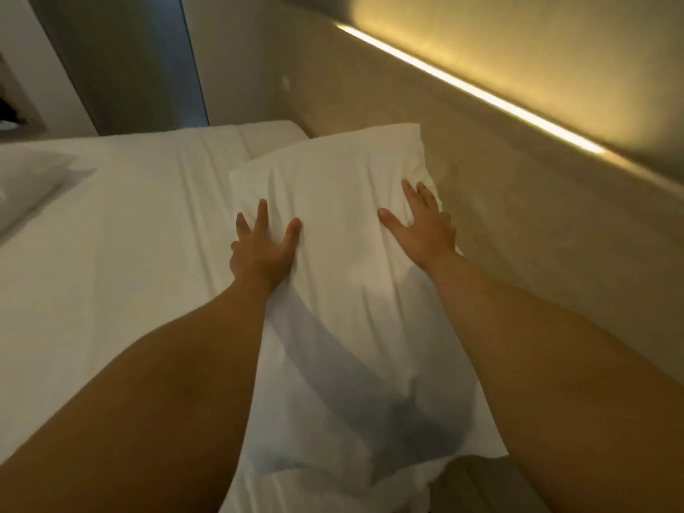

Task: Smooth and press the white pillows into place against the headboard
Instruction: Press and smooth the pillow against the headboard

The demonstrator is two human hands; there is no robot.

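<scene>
A white pillow lies lengthwise on the bed along the beige headboard at the right. My left hand rests flat on the pillow's left side with fingers spread. My right hand lies flat on its right side near the headboard, fingers spread and sunk a little into the fabric. Both hands hold nothing. My forearms cast shadows over the pillow's near half.
The white bed sheet stretches to the left. A second white pillow shows at the far left edge. A lit warm light strip runs along the top of the headboard. A grey wall panel stands behind the bed.
</scene>
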